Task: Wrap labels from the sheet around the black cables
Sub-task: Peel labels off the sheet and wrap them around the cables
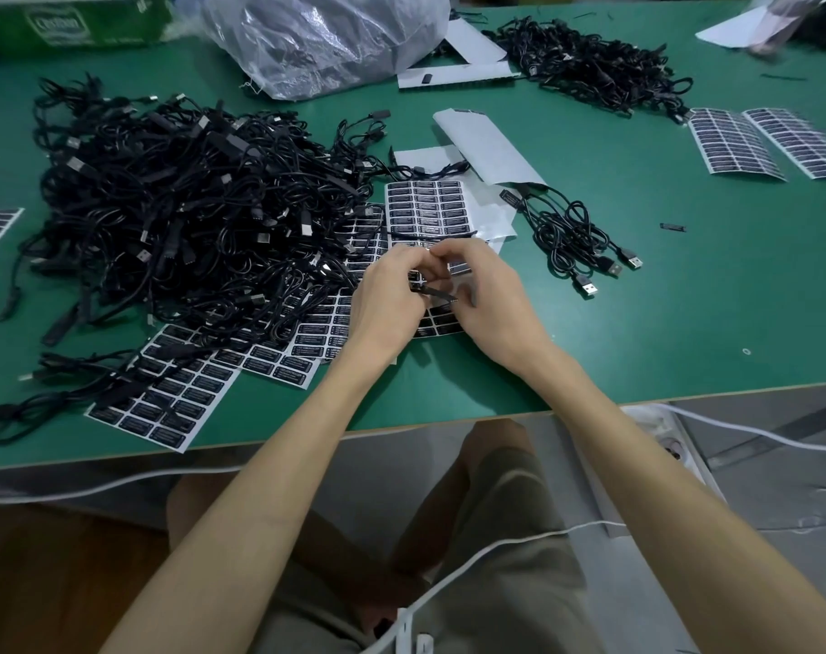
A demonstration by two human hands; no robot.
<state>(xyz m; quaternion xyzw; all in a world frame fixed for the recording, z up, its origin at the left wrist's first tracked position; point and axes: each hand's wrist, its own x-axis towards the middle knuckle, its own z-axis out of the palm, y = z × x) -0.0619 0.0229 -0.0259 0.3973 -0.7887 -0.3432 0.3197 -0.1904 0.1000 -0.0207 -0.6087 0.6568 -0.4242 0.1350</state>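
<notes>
Left hand [392,295] and right hand [486,295] pinch one black cable [437,293] above the label sheet [425,205]. Few labelled cables [571,233] seem done. The large pile [175,205] remains.

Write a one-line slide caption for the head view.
The left hand and right hand pinch a black cable over a label sheet beside a big cable pile on a green table.

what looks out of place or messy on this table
A small black piece lies alone on the green table, away from every pile. Several label sheets lie askew, half buried under the big cable pile on the left. Nothing looks spilled or broken.
</notes>
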